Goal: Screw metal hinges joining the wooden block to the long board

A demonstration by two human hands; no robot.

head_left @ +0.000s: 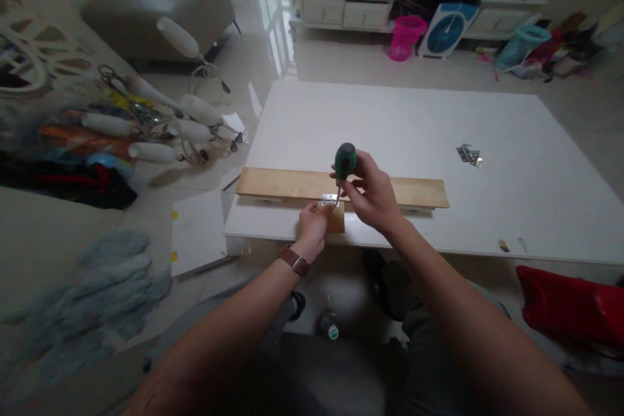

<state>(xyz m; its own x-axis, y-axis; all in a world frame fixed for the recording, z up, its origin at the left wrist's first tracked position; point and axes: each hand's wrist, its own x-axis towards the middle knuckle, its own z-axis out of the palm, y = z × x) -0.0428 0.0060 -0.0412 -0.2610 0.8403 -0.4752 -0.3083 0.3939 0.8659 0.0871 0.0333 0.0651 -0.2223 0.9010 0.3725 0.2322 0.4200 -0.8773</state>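
My right hand (pixel 373 192) is closed round a screwdriver (pixel 346 159) with a green and black handle, held nearly upright. Its shaft points down to a small silver metal hinge (pixel 330 197). The hinge lies where a long wooden board (pixel 277 183) meets a short wooden block (pixel 336 224). At the block's left side, my left hand (pixel 312 224) grips it, fingertips close to the hinge and the screwdriver tip. Whether a screw sits under the tip is too small to tell. The long board rests raised on pieces beneath it, on a white table (pixel 390 123).
Several metal hinges (pixel 469 155) lie on the table at right. Small bits (pixel 504 246) sit by the near edge, with a red item (pixel 570 305) beside it. At left stand a white panel (pixel 197 234) and a lamp with white shades (pixel 195 130). A bottle (pixel 328 324) is on the floor.
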